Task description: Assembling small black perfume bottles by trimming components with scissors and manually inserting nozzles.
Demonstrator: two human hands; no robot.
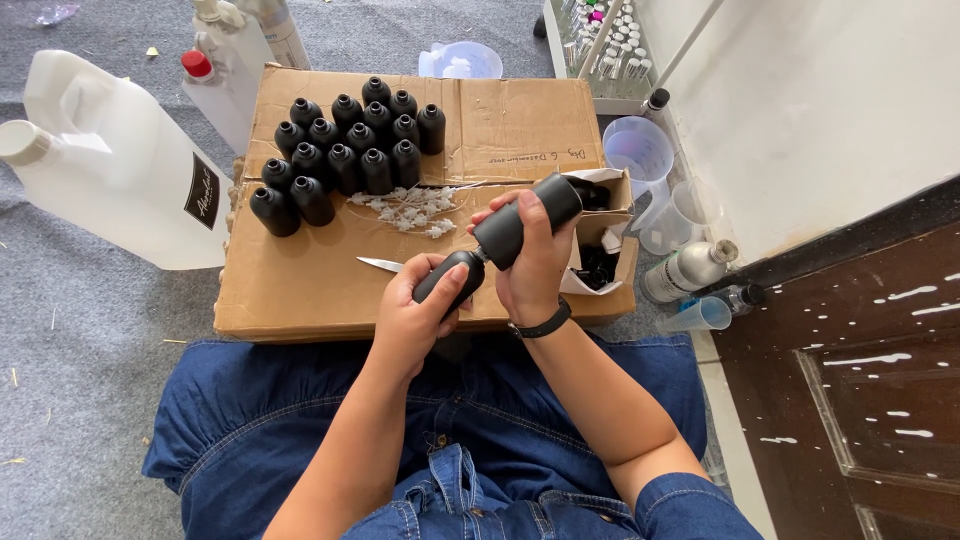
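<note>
My left hand point(408, 322) grips a small black bottle point(447, 279) just above the near edge of a flattened cardboard box point(300, 290). My right hand point(537, 262), with a black band on its wrist, holds a second, larger black bottle point(527, 217) tilted down, its neck meeting the neck of the first. Several more capped black bottles point(345, 150) stand grouped at the far left of the cardboard. A pile of small white plastic pieces point(412, 208) lies behind my hands. A knife blade point(381, 264) rests on the cardboard left of my left hand.
A small open white carton with black caps point(600, 262) sits at the cardboard's right. A large white jug point(110, 160) lies left; another with a red cap point(215, 80) stands behind. Clear measuring cups point(640, 150), a silver bottle point(688, 270) and a dark door point(860, 380) are right.
</note>
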